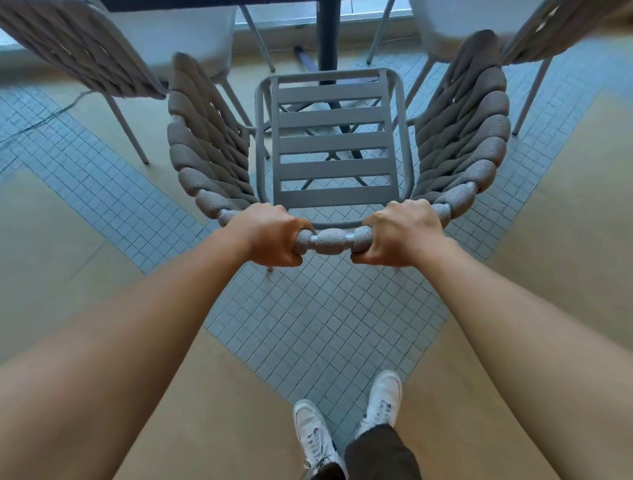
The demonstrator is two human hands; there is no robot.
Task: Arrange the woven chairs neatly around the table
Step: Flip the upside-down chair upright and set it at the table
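A grey woven chair (334,145) with a slatted metal seat stands right in front of me, its curved back wrapped in thick rope. My left hand (272,236) and my right hand (399,233) both grip the top rail of its back, a short stretch of rail showing between them. The chair faces the dark table (205,3) at the top edge, whose black post (328,41) rises just beyond the seat's front.
Another woven chair (78,48) stands at the upper left and one more woven chair (561,31) at the upper right, each with pale thin legs. A cable (41,120) runs over the tiled floor at left. My white shoes (346,421) are below.
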